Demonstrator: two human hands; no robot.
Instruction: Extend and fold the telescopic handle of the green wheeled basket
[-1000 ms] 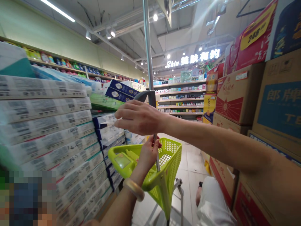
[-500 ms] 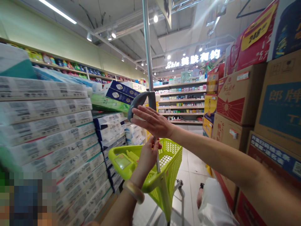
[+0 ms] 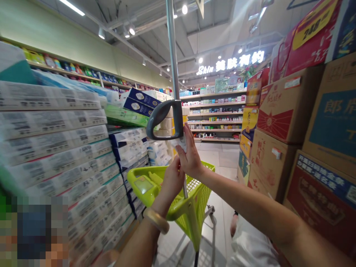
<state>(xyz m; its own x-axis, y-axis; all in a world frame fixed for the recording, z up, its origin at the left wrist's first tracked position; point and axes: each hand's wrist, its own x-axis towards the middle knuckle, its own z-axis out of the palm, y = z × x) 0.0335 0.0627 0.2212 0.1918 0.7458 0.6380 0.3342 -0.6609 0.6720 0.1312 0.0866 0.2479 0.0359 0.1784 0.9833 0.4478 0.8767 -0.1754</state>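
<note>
A grey plastic loop handle point(image 3: 150, 128) sits on an upright metal pole point(image 3: 172, 55) rising from a lime-green shopping cart point(image 3: 194, 213). My left hand point(image 3: 174, 176), with a bangle at the wrist, is closed around the pole just above the cart. My right hand point(image 3: 190, 154) lies along the pole right under the handle, its fingers pointing up and pressed together. Between this palm and the pole shows a thin white piece point(image 3: 180, 142), like a wipe or tissue; most of it is hidden by the hand.
Stacked packs of wrapped paper goods point(image 3: 55, 148) rise on the left. Cardboard cartons point(image 3: 280, 107) are piled high on the right. Stocked shelves point(image 3: 219, 122) stand at the back beyond a tiled floor point(image 3: 221, 218). Part of a seated or crouching person's white clothing point(image 3: 247, 241) shows at lower right.
My right hand has moved down from the grey handle to the pole below it, uncovering the handle's loop. My left hand stays around the pole. The view has shifted slightly.
</note>
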